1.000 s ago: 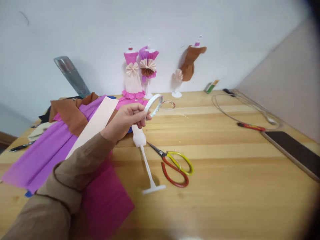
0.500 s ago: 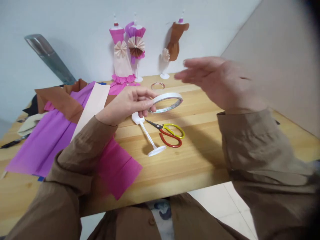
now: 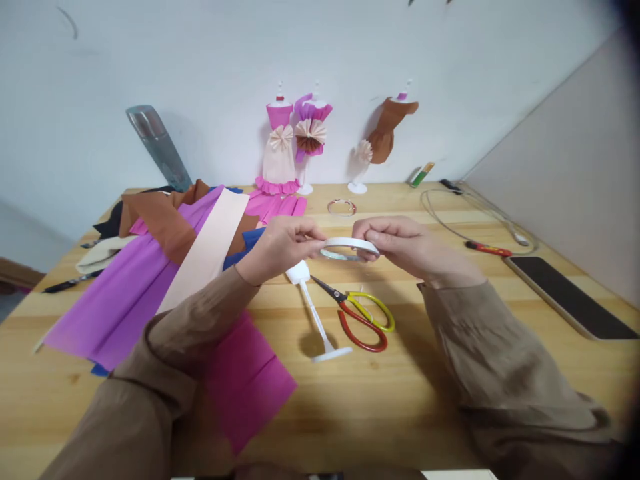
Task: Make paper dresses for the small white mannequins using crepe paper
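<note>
A narrow roll of white tape is held up above the table between both hands. My left hand pinches its left side, while the fingers of my right hand are closed on its right side. Beneath the roll lies a small white dress-form stand, tipped on its side with its upper end partly hidden by my left hand. Beside it rest scissors with one yellow and one red handle. A magenta crepe paper sheet lies under my left forearm.
Purple paper and other coloured sheets are heaped at left. Several dressed mini mannequins stand by the wall near a grey-blue bottle. A phone, cable and red-handled tool lie at right.
My right hand has come into view from the right and taken hold of the tape roll. My left hand has kept its grip. The camera view dipped, then rose again.
</note>
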`<state>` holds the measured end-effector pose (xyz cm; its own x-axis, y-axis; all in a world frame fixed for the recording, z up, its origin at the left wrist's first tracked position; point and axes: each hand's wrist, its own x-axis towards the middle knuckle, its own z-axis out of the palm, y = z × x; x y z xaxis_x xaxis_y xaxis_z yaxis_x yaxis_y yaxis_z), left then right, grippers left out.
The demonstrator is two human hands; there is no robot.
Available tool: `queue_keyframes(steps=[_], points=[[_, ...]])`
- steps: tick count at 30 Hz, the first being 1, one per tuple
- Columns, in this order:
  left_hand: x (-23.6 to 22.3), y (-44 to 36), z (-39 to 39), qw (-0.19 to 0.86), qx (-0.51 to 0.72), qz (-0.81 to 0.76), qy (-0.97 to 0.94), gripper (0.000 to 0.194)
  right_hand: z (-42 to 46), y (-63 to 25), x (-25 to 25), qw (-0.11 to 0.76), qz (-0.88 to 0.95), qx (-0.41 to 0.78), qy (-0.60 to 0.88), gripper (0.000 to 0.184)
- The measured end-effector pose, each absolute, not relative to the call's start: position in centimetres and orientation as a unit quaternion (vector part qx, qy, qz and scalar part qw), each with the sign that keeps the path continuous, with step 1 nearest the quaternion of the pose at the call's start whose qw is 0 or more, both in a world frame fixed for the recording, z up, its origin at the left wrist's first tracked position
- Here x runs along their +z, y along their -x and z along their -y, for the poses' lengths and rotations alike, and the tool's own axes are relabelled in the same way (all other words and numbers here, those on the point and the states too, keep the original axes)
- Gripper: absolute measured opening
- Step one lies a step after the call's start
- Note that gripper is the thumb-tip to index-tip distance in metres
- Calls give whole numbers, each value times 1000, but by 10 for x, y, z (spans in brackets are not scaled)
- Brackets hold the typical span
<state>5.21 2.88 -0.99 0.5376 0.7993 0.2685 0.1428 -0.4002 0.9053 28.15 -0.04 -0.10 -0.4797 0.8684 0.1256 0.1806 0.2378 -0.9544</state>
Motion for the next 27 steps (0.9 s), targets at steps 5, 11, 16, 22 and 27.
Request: queue_keyframes(steps=[5, 11, 16, 22, 27], points=[[-8, -47, -26, 221, 387, -317, -837, 10, 4, -285, 8, 325, 770, 345, 427, 33], [-2, -48, -26, 345, 367, -317, -804, 10, 3, -283, 12, 328, 774, 307, 446, 33], [-4, -49, -32, 544, 328, -338, -694, 8, 0, -281, 6, 341, 768, 296, 455, 32], [-11, -42, -44, 662, 307, -262, -631, 16, -7, -283, -2, 344, 762, 346, 426, 36], [-19, -37, -51, 684, 291, -246, -622, 14, -17, -279, -14, 424, 673, 456, 399, 38]])
